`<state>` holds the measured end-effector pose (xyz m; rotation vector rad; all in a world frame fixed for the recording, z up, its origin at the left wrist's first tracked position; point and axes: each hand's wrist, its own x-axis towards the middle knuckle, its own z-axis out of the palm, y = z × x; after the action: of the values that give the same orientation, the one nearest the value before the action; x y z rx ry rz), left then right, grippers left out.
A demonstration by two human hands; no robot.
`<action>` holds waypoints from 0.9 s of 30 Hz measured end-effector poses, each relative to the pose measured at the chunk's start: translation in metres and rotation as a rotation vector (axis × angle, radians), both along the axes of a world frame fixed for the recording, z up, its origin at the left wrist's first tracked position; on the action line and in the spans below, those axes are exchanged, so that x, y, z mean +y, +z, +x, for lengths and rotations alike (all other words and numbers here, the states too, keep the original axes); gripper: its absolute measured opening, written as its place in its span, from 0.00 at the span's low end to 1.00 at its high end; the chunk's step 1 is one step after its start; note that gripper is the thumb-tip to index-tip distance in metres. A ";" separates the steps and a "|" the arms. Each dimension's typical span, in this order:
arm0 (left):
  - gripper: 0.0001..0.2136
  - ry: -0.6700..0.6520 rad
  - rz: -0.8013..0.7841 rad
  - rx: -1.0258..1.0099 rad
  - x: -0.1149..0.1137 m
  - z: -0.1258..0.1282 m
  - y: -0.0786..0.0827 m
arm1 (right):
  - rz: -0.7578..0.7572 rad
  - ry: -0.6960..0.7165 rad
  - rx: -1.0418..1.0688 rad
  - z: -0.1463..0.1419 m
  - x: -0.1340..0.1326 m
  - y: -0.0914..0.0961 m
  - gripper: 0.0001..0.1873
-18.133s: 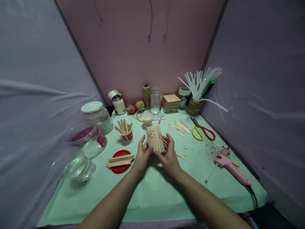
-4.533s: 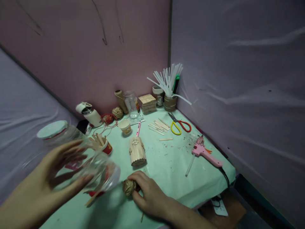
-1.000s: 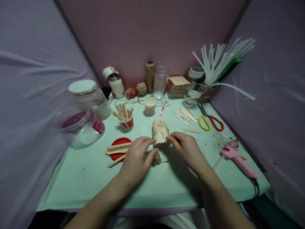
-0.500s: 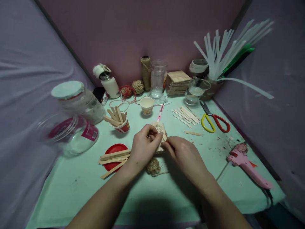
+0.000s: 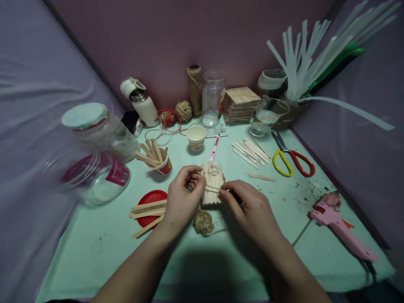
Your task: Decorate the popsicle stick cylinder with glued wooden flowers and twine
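Note:
Between my hands is a small craft-stick box or panel (image 5: 211, 198) of pale sticks with rounded lower ends, bearing a wooden flower (image 5: 213, 170) near its top. A strand of jute twine (image 5: 212, 188) crosses its front. My left hand (image 5: 186, 193) is closed at the panel's left edge, thumb and fingers pinching the twine there. On the other side, my right hand (image 5: 248, 202) pinches the twine between thumb and forefinger. Just below the panel lies a small ball of twine (image 5: 203, 222), its loose strand trailing right. Part of the panel's sides is hidden by my fingers.
A pink cutter (image 5: 215, 148) lies behind the panel, a paper cup (image 5: 196, 139) beside it. Scissors (image 5: 293, 162) and a pink glue gun (image 5: 341, 225) are at right. Left are a cup of sticks (image 5: 162, 167), a red lid (image 5: 153, 196) under sticks, and a plastic jar (image 5: 110, 179).
My left hand has shifted left off the panel's front, so the flower and the crossing twine now show. My right hand stays at the right edge. The view has shifted slightly.

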<state>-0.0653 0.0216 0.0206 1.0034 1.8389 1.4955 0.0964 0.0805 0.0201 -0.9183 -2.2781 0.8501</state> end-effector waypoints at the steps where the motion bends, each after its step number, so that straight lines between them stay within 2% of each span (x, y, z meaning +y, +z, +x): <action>1: 0.10 -0.011 -0.009 -0.006 -0.002 0.000 0.001 | 0.004 0.003 0.006 0.000 0.000 0.000 0.08; 8: 0.06 -0.089 -0.147 0.010 -0.017 -0.001 0.005 | -0.037 0.057 0.029 0.001 0.001 -0.001 0.07; 17: 0.03 -0.151 -0.220 0.037 -0.017 -0.008 0.001 | -0.089 0.006 0.037 0.001 0.001 -0.004 0.07; 24: 0.03 -0.130 -0.138 0.210 -0.014 -0.006 -0.004 | -0.163 0.007 0.071 0.001 -0.001 0.000 0.08; 27: 0.04 -0.112 -0.132 0.217 -0.012 -0.006 -0.008 | -0.185 0.021 0.072 0.001 -0.001 0.001 0.08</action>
<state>-0.0714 0.0095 0.0131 1.2214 1.9655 1.2236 0.0971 0.0799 0.0214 -0.9289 -2.1775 1.1006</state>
